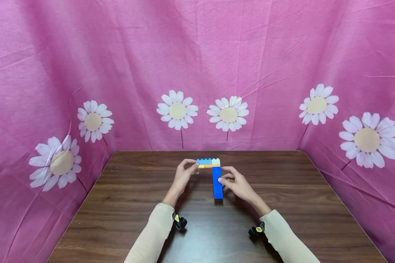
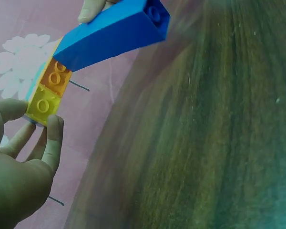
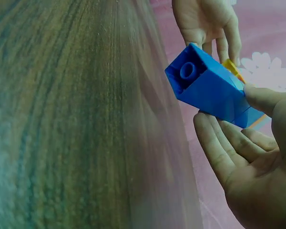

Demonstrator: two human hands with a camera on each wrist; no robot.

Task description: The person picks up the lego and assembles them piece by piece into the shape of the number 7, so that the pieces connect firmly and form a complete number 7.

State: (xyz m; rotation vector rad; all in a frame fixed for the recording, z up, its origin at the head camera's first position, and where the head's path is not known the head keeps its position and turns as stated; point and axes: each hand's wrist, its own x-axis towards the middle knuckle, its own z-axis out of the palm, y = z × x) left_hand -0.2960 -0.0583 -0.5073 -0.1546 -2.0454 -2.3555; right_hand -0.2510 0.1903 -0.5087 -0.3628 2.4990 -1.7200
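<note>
I see left hand (image 1: 183, 174) fingers (image 2: 52, 138) pinching the yellow end of the L-shaped brick assembly (image 1: 213, 171), right hand (image 1: 237, 184) fingers (image 3: 224, 143) gripping its long blue leg (image 3: 214, 88), all held just above the counter (image 1: 217, 226). Risk as I judge it: opposing pulls could snap the leg off at the orange joint. Stud seams are blurred in both wrist views, and I can't tell whether the leg's tip touches the counter

The brick assembly (image 1: 214, 171) is smooth, glossy plastic. The table (image 1: 135, 204) shows dark wood grain with a slight sheen. The pink backdrop (image 1: 217, 54) is matt, creased cloth.
</note>
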